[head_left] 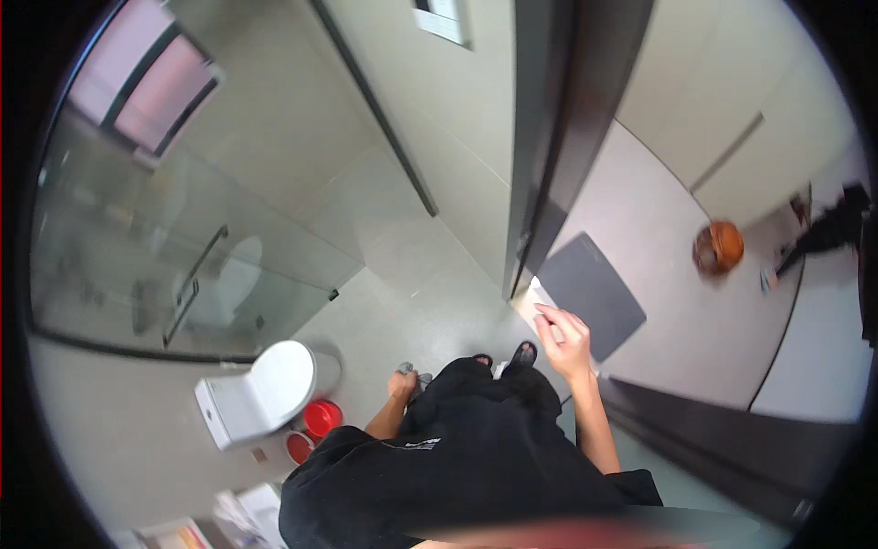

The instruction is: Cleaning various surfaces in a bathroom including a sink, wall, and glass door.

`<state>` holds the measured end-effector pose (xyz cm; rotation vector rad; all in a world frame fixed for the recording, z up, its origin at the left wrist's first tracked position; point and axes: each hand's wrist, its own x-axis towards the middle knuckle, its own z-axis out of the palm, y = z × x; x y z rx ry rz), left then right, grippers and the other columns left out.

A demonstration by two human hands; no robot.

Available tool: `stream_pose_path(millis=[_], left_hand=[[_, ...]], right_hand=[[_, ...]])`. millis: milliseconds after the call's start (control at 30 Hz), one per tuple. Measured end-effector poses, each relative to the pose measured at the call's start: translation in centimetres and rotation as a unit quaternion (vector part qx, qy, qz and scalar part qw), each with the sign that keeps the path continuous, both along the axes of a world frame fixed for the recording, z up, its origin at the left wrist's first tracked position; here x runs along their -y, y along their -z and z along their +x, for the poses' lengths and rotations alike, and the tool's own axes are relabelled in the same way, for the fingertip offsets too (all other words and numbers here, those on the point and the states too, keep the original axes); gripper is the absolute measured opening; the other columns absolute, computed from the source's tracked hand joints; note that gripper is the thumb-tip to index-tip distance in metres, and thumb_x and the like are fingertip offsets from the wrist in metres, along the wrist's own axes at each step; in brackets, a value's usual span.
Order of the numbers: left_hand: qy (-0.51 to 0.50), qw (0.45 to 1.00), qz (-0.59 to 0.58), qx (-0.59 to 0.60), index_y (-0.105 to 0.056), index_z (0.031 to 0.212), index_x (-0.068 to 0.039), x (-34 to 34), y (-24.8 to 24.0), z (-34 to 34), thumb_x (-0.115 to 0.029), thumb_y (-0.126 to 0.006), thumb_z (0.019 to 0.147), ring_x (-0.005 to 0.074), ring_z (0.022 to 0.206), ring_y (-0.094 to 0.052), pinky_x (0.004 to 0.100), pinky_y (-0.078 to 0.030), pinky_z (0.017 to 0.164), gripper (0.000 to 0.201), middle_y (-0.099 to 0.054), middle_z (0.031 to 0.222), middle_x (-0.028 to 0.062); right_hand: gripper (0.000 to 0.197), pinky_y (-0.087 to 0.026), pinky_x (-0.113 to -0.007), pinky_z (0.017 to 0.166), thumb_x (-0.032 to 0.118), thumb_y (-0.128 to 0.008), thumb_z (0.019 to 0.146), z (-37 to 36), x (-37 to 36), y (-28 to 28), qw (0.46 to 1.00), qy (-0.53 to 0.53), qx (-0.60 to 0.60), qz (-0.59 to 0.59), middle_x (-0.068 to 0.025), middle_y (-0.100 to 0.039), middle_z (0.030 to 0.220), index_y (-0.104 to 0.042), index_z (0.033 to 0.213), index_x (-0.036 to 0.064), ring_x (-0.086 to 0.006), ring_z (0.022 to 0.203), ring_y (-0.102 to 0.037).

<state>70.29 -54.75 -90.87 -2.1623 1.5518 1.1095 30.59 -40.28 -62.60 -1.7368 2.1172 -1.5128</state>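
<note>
My left hand (399,384) hangs low beside my left leg. Its fingers are closed round a small grey bundle (422,381) that looks like cloth; its exact kind is too small to tell. My right hand (569,346) is held out in front of me on the right, over the edge of a dark grey mat (594,293) at the doorway. Its fingers are loosely bent, thumb apart from them, and nothing shows between them.
A white toilet (282,380) stands at left, with a red bucket (322,418) beside it. A glass shower partition (201,247) is beyond. The dark door frame (549,156) rises at right. Past it are an orange-brown round object (718,248) and a person in dark clothing (828,229).
</note>
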Motion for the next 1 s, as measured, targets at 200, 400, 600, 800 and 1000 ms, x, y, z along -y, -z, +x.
stream_pose_path(millis=[200, 400, 600, 800, 1000], left_hand=[[-0.159, 0.975, -0.153, -0.004, -0.066, 0.134, 0.005, -5.1, -3.6, 2.0, -0.047, -0.071, 0.082, 0.0446, 0.128, -0.064, 0.0460, -0.051, 0.108, 0.074, -0.066, 0.131, 0.0349], [-0.591, 0.681, -0.262, -0.345, -0.060, 0.134, 0.003, -2.6, -5.2, 3.0, -0.040, -0.063, 0.098, 0.0322, 0.108, -0.072, 0.0484, -0.058, 0.096, 0.056, -0.071, 0.123, 0.0151], [-0.545, 0.538, -0.122, -0.631, -0.068, 0.123, -0.009, 3.1, -12.3, 0.1, -0.049, -0.042, 0.106, 0.0290, 0.102, -0.071, 0.0446, -0.059, 0.090, 0.051, -0.075, 0.113, 0.0090], [-0.282, 0.689, -0.096, -0.661, -0.068, 0.119, -0.007, 11.5, -16.4, 0.1, -0.033, -0.069, 0.091, 0.0204, 0.103, -0.070, 0.0365, -0.055, 0.097, 0.038, -0.073, 0.109, 0.0064], [-0.130, 0.657, -0.083, -0.738, -0.065, 0.132, -0.002, 17.2, -26.5, 2.4, -0.016, -0.070, 0.100, 0.0149, 0.113, -0.064, 0.0314, -0.048, 0.103, 0.035, -0.070, 0.117, 0.0031]], right_hand=[[0.019, -0.058, -0.029, 0.074, 0.010, -0.068, 0.102, -5.1, 2.8, -0.1, 0.975, 0.041, 0.215, 0.035, -0.0100, -0.077, 0.089, -0.076, 0.115, -0.0011, -0.0145, 0.080, -0.073], [0.019, -0.059, -0.036, 0.075, 0.012, -0.073, 0.097, -0.8, 8.1, -0.7, 0.988, -0.086, 0.109, 0.061, -0.0156, -0.078, 0.095, -0.077, 0.112, 0.0014, -0.0269, 0.082, -0.076], [0.070, -0.052, -0.045, 0.104, 0.041, -0.079, 0.092, 8.4, 12.3, -3.1, 0.909, -0.355, -0.008, 0.219, -0.0227, -0.055, 0.145, -0.055, 0.148, 0.0040, -0.0375, 0.126, -0.063], [0.099, -0.044, -0.048, 0.116, 0.047, -0.086, 0.085, 17.5, 17.1, -2.9, 0.912, -0.331, 0.060, 0.234, -0.0289, -0.039, 0.160, -0.039, 0.158, 0.0000, -0.0439, 0.146, -0.046], [0.088, -0.054, -0.040, 0.105, 0.020, -0.093, 0.077, 24.2, 22.6, -1.1, 0.898, -0.297, 0.240, 0.220, -0.0181, -0.070, 0.132, -0.050, 0.151, -0.0005, -0.0265, 0.122, -0.069]])
